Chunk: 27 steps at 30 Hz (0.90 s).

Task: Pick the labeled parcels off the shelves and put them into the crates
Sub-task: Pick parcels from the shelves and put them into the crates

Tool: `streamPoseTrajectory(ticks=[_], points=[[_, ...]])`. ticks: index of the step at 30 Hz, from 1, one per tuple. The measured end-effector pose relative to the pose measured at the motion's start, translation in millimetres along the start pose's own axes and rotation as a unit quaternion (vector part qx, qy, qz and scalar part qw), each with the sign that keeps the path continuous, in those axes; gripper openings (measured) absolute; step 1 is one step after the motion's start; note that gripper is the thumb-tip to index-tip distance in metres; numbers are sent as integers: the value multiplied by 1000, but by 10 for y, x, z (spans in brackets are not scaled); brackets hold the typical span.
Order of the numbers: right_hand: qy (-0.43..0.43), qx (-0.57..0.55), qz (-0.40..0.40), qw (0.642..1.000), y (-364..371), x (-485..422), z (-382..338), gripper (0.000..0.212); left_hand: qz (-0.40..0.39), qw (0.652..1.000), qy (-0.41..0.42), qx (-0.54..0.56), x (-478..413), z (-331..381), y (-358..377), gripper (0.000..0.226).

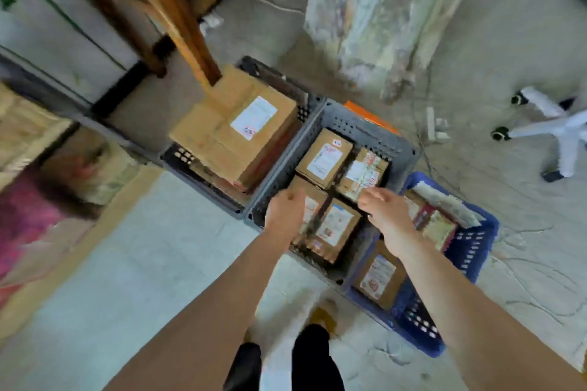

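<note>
Hovering over the grey crate (359, 127): left grip (284, 209) curled, empty; right grip (386, 213) loose, empty. Parcels (324, 157) lie label-up, long sides slanting up-right.

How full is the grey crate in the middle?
Full across its floor: the grey crate holds four labeled parcels, two by two. Depth below them: cannot tell.

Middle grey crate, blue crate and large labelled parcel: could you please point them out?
middle grey crate (357, 124), head view, far wall.
blue crate (472, 249), head view, right wall.
large labelled parcel (219, 140), head view, bare cardboard top.
</note>
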State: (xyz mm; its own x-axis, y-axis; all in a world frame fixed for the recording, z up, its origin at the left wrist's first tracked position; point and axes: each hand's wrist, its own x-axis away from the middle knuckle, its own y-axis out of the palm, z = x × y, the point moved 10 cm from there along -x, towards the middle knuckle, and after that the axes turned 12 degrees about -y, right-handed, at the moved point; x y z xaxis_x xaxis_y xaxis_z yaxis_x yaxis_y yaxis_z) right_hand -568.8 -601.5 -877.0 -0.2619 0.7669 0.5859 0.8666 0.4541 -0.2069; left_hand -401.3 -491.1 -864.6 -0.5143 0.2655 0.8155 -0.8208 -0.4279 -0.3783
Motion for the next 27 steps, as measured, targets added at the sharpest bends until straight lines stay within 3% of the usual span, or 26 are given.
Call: streamPoseTrajectory(ticks=[7,11,15,18,24,27], points=[[-87,45,-168,981,1879,947,-956,38,112,977,0,179,466,-597,-2276,33],[-129,73,-216,965,2907,1617,-1244,13,169,955,13,245,802,-1217,-3471,36],[-158,83,-242,954,3701,2282,-1451,16,219,935,22,280,1211,-1846,-4476,21],[-178,91,-251,947,4121,2651,-1612,36,244,922,32,298,1436,-2168,-5039,20],[-220,101,-257,936,4692,2944,-1943,16,257,906,46,334,1512,-2443,-5669,16],[-247,128,-261,924,4953,2875,-2096,20,252,901,35,352,1376,-2438,-5793,19]])
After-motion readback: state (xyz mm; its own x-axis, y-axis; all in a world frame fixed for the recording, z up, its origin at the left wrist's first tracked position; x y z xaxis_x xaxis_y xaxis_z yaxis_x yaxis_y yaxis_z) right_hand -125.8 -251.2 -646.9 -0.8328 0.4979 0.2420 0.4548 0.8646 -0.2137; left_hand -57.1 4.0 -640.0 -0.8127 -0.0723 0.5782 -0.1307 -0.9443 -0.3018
